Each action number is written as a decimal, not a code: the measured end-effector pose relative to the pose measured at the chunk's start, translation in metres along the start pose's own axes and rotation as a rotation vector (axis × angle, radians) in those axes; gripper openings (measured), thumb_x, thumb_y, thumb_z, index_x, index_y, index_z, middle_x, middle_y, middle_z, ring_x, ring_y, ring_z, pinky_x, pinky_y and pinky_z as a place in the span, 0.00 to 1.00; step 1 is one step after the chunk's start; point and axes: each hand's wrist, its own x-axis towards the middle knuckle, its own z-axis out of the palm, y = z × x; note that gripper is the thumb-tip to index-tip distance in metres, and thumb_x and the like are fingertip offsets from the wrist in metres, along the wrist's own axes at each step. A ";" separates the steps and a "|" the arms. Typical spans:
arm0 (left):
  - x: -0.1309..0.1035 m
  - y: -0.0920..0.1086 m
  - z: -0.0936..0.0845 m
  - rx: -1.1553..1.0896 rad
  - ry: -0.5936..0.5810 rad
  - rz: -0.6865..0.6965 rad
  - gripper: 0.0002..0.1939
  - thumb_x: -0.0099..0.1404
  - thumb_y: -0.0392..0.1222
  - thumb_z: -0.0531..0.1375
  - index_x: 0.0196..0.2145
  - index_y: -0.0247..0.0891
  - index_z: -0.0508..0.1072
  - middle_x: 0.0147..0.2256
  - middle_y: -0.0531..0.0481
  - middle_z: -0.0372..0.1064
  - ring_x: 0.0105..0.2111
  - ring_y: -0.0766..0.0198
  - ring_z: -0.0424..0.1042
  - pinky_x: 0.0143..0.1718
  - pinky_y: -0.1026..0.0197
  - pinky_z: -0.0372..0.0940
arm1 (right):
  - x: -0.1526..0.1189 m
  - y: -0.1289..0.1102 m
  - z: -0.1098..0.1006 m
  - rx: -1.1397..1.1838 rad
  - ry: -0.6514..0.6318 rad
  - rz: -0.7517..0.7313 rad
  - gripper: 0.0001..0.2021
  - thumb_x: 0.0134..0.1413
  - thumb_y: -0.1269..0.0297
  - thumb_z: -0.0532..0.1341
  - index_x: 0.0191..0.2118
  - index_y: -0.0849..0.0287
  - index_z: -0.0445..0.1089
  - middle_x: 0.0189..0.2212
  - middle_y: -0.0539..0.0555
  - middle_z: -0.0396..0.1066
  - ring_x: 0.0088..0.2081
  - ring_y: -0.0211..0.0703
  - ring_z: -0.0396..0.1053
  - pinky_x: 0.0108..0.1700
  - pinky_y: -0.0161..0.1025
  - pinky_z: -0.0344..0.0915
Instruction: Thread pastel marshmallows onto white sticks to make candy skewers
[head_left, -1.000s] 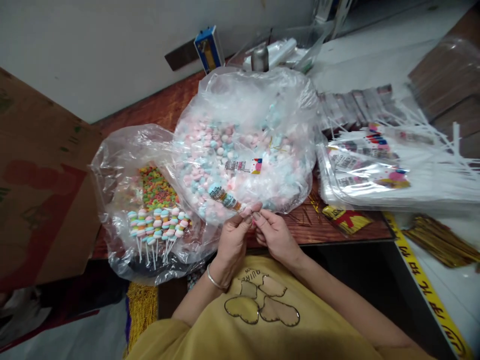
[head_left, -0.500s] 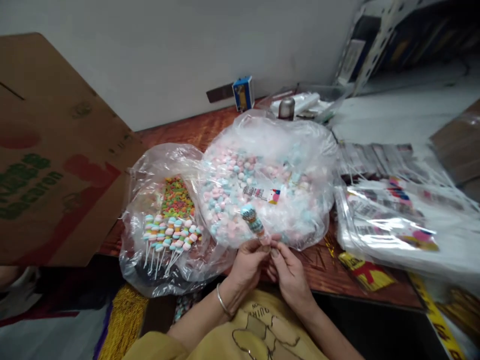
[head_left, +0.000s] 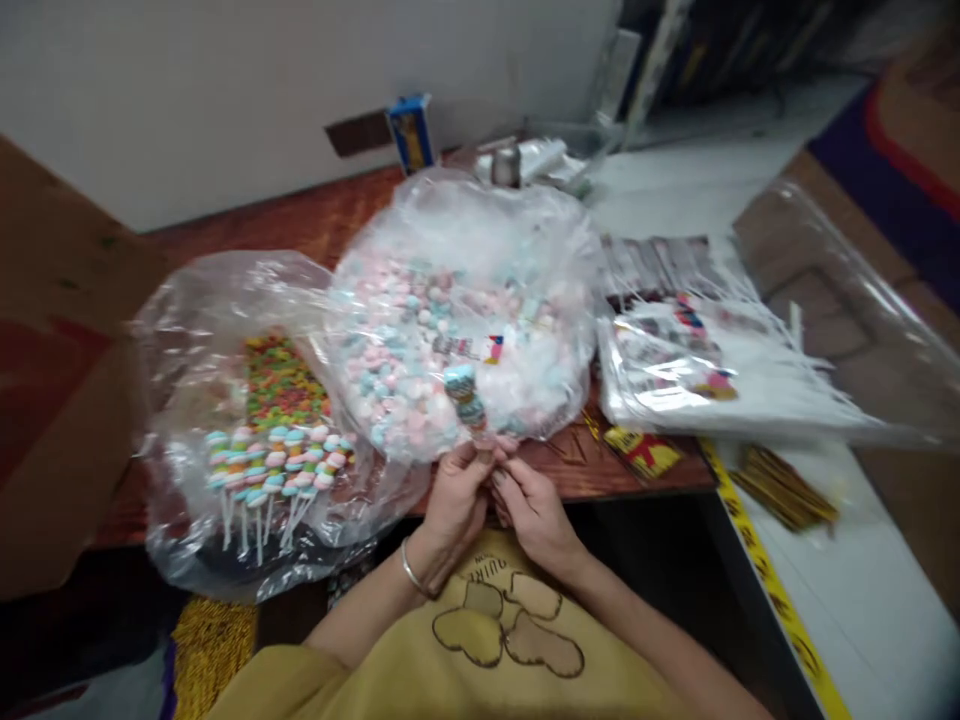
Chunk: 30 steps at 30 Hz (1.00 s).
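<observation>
A marshmallow pop (head_left: 463, 395) in a printed clear wrapper stands tilted, its top leaning left, over the front of a big bag of marshmallows (head_left: 390, 370). My left hand (head_left: 457, 492) pinches the gathered lower end of the wrapper. Close against it, my right hand (head_left: 534, 508) has its thumb and fingers pressed together at the same spot; anything small between the fingertips is hidden. To the left, several unwrapped marshmallow pops (head_left: 277, 465) on white sticks lie on a clear plastic bag (head_left: 187, 400), beside a heap of colourful gummy candy (head_left: 281, 385).
Packs of white sticks and printed wrappers (head_left: 675, 350) lie at the right. Gold twist ties (head_left: 574, 445) and a yellow-red packet (head_left: 641, 452) rest near the table edge. A cardboard box (head_left: 60, 380) stands at the left; a blue box (head_left: 411, 135) is at the back.
The view has swung to the right, so the table things appear further left. Both hands stay together at the wrapper's lower end, and the pop stands more upright.
</observation>
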 end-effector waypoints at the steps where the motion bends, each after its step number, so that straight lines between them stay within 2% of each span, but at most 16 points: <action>1: 0.000 0.001 -0.002 0.008 -0.009 -0.010 0.12 0.50 0.46 0.75 0.25 0.37 0.80 0.32 0.48 0.78 0.37 0.62 0.75 0.47 0.60 0.68 | -0.002 -0.002 -0.004 -0.083 -0.021 -0.020 0.16 0.70 0.55 0.52 0.37 0.56 0.72 0.23 0.47 0.65 0.24 0.37 0.61 0.28 0.35 0.59; 3: 0.003 0.005 -0.007 -0.003 -0.033 -0.031 0.12 0.50 0.45 0.75 0.25 0.38 0.79 0.31 0.49 0.77 0.36 0.61 0.76 0.46 0.58 0.70 | -0.009 -0.005 -0.021 -0.318 -0.051 -0.055 0.13 0.69 0.59 0.53 0.37 0.56 0.73 0.29 0.51 0.73 0.30 0.41 0.68 0.36 0.37 0.63; 5: 0.006 0.011 -0.015 -0.046 -0.027 0.028 0.12 0.48 0.44 0.76 0.27 0.40 0.79 0.28 0.53 0.75 0.34 0.63 0.75 0.46 0.56 0.71 | -0.020 -0.004 -0.044 -0.561 -0.013 -0.035 0.11 0.68 0.61 0.55 0.38 0.55 0.74 0.35 0.52 0.77 0.36 0.43 0.72 0.41 0.39 0.64; 8: 0.008 0.017 -0.025 -0.052 -0.011 0.111 0.13 0.47 0.43 0.77 0.28 0.41 0.80 0.26 0.55 0.72 0.31 0.65 0.73 0.42 0.55 0.73 | -0.034 0.006 -0.083 -0.860 0.175 0.055 0.10 0.66 0.62 0.56 0.36 0.56 0.74 0.36 0.54 0.77 0.37 0.46 0.73 0.42 0.40 0.64; 11: 0.007 0.016 -0.030 -0.010 -0.013 0.102 0.13 0.48 0.44 0.77 0.28 0.39 0.80 0.26 0.53 0.72 0.30 0.66 0.73 0.36 0.59 0.74 | -0.030 0.017 -0.105 -1.045 0.287 0.078 0.10 0.65 0.64 0.56 0.38 0.56 0.74 0.38 0.56 0.75 0.38 0.47 0.73 0.40 0.39 0.63; 14: 0.008 0.013 -0.031 0.018 -0.027 0.096 0.13 0.50 0.45 0.76 0.29 0.38 0.80 0.26 0.53 0.73 0.29 0.67 0.73 0.33 0.61 0.74 | -0.010 0.019 -0.103 -1.139 0.262 0.108 0.10 0.65 0.64 0.55 0.40 0.56 0.75 0.40 0.56 0.74 0.38 0.46 0.72 0.38 0.38 0.61; 19: 0.008 0.018 -0.036 0.055 -0.020 0.108 0.13 0.50 0.46 0.76 0.28 0.38 0.80 0.27 0.53 0.74 0.28 0.67 0.73 0.33 0.61 0.74 | 0.026 0.015 -0.080 -1.262 0.217 0.276 0.11 0.65 0.61 0.57 0.36 0.58 0.75 0.38 0.58 0.74 0.38 0.48 0.72 0.35 0.38 0.58; 21: 0.007 0.019 -0.038 0.078 -0.006 0.105 0.13 0.50 0.47 0.76 0.28 0.38 0.80 0.28 0.52 0.74 0.28 0.68 0.73 0.34 0.62 0.74 | 0.033 0.018 -0.075 -1.265 0.234 0.303 0.11 0.66 0.61 0.57 0.38 0.58 0.76 0.38 0.59 0.75 0.37 0.48 0.72 0.34 0.39 0.58; 26: 0.007 0.015 -0.046 0.162 -0.018 0.103 0.13 0.54 0.49 0.74 0.28 0.37 0.79 0.28 0.52 0.74 0.28 0.69 0.71 0.37 0.62 0.71 | 0.037 0.030 -0.078 -1.209 0.278 0.208 0.08 0.63 0.68 0.56 0.38 0.60 0.73 0.37 0.60 0.74 0.35 0.48 0.71 0.34 0.39 0.58; 28: 0.008 0.015 -0.051 0.213 -0.014 0.119 0.12 0.57 0.49 0.71 0.30 0.37 0.79 0.30 0.51 0.75 0.29 0.67 0.72 0.37 0.62 0.70 | 0.034 0.029 -0.082 -1.184 0.257 0.168 0.07 0.62 0.67 0.56 0.36 0.59 0.71 0.36 0.58 0.73 0.35 0.47 0.70 0.35 0.39 0.60; 30: 0.011 0.018 -0.056 0.288 0.007 0.142 0.12 0.61 0.50 0.69 0.33 0.38 0.79 0.32 0.50 0.75 0.31 0.66 0.72 0.37 0.62 0.69 | 0.028 0.027 -0.087 -1.070 0.261 0.062 0.06 0.62 0.66 0.56 0.34 0.58 0.68 0.34 0.56 0.70 0.35 0.45 0.69 0.37 0.39 0.62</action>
